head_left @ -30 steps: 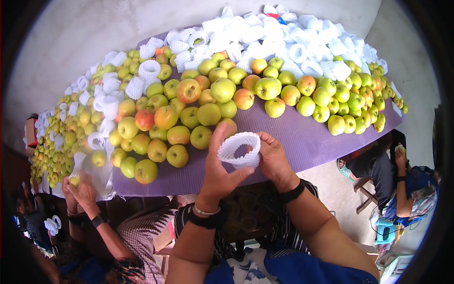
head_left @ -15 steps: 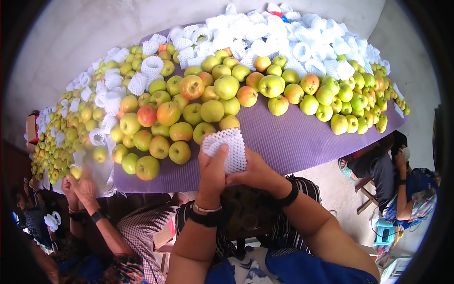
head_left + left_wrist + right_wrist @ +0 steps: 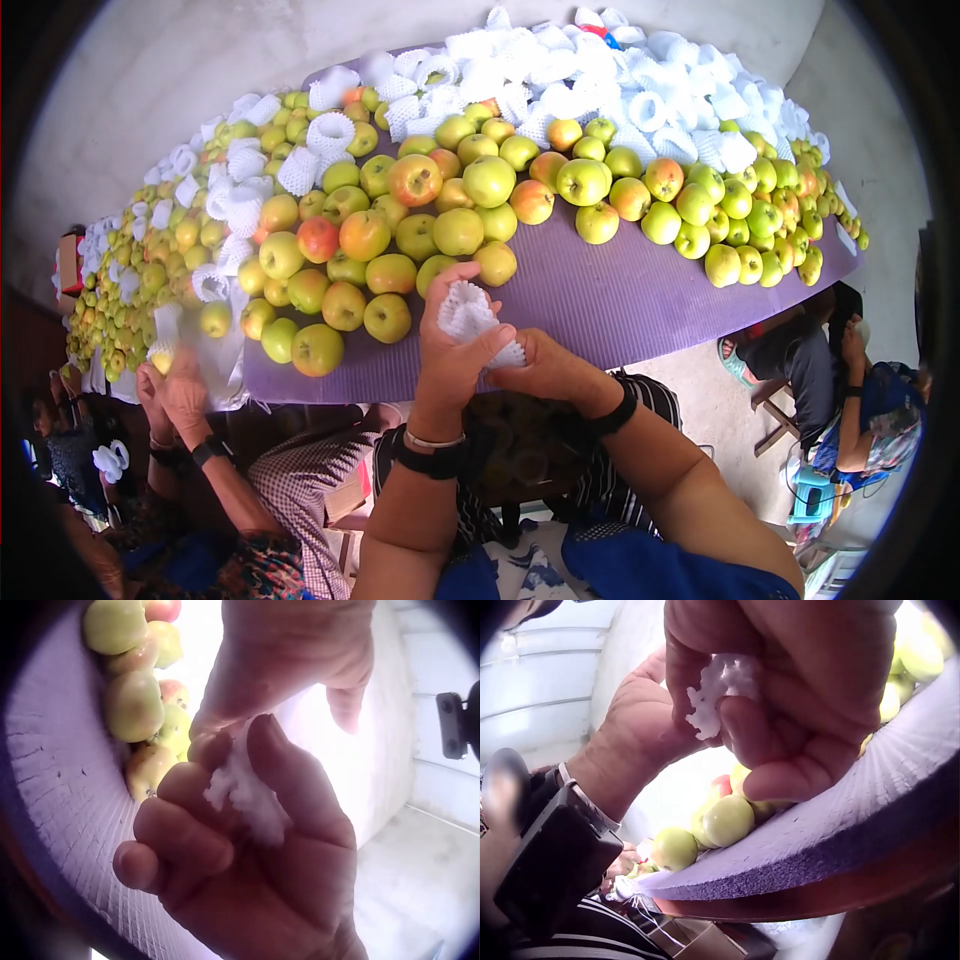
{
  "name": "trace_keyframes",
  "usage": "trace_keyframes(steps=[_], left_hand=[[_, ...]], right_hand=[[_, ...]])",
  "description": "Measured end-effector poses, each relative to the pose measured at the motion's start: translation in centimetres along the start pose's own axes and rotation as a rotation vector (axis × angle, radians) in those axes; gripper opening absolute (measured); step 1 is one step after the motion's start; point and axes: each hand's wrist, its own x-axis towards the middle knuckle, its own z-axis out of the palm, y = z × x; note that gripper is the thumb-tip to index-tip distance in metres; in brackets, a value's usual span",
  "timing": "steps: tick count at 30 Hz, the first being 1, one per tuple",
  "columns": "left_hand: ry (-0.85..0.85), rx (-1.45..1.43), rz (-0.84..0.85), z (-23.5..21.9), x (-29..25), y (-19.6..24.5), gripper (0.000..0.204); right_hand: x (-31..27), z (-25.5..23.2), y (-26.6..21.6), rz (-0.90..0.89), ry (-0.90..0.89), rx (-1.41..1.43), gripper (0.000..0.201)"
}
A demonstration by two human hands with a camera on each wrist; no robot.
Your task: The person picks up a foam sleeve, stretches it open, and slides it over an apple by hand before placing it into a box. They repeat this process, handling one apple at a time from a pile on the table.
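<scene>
Both hands, left & right, together, clamped on foam net; wrapping underway, most apples on worktop bare.

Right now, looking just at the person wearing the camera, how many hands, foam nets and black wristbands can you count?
Hands: 2, left hand and right hand
foam net, gripped by both: 1
black wristbands: 2
Total: 5
</scene>
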Motion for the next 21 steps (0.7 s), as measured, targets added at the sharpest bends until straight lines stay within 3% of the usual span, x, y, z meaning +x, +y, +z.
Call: trace_keyframes(steps=[2, 7, 10, 12, 16, 17, 19, 21], left_hand=[[0.036, 0.117, -0.001, 0.0, 0.0, 0.0, 0.034], [0.086, -0.1, 0.006, 0.1, -0.1, 0.4, 0.016], [0.095, -0.276, 0.001, 0.2, -0.4, 0.7, 0.014], [0.062, -0.263, 0.016, 0.0, -0.6, 0.9, 0.013], [0.047, -0.198, 0.09, 0.5, -1.3, 0.7, 0.02], [0.043, -0.199, 0.089, 0.8, -1.5, 0.7, 0.02], [0.012, 0.028, 0.172, 1.5, -2.2, 0.7, 0.024], [-0.012, 0.172, 0.251, 2.5, -3.0, 0.7, 0.027]], right_hand=[[-0.1, 0.1, -0.2, 0.037, 0.001, -0.013, 0.016], [0.0, -0.1, 0.7, 0.124, -0.023, -0.066, 0.014], [0.2, 0.0, 1.0, 0.062, -0.051, -0.132, 0.014], [0.5, 0.3, 1.8, -0.15, 0.042, -0.177, 0.015], [1.0, 1.6, 2.2, -0.241, 0.18, -0.178, 0.017], [0.8, 2.0, 1.7, -0.235, 0.215, -0.286, 0.017], [0.7, 2.4, 1.6, -0.226, 0.247, -0.393, 0.017], [0.9, 2.4, 2.2, -0.34, 0.302, -0.679, 0.018]])
